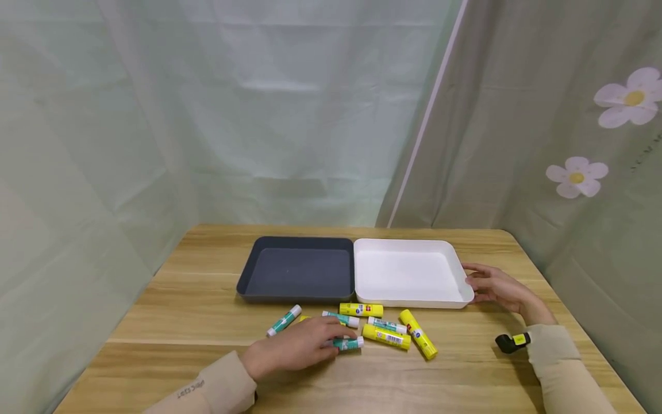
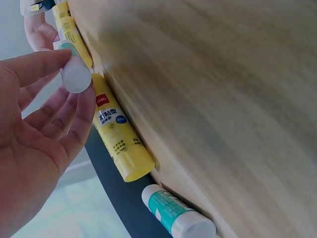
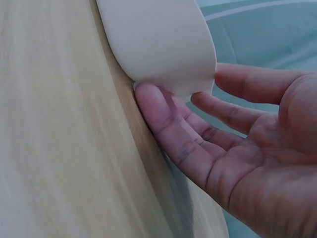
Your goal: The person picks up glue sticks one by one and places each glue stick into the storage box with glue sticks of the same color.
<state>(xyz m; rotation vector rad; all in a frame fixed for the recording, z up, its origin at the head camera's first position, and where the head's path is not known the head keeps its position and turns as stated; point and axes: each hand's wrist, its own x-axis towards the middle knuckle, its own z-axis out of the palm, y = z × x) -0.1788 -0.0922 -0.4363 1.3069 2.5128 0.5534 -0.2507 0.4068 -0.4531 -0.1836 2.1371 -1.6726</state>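
My left hand point(image 1: 302, 345) pinches a green-and-white glue stick point(image 1: 348, 344) between thumb and fingers, low over the table. In the left wrist view its white end point(image 2: 77, 77) faces the camera. Just beyond the hand lie yellow glue sticks point(image 1: 387, 337) and more green-and-white ones point(image 1: 284, 321); the hand partly covers some of them. My right hand point(image 1: 499, 288) touches the right end of the white tray point(image 1: 462, 296). The right wrist view has its fingertips against the tray's outer wall point(image 3: 163, 54), the fingers slightly bent and spread.
A dark grey tray point(image 1: 297, 298) stands at the left side of the white one, their edges meeting. Both sit on the wooden table point(image 1: 170, 322) behind the glue sticks. Pale curtains point(image 1: 289, 115) hang around the back and sides.
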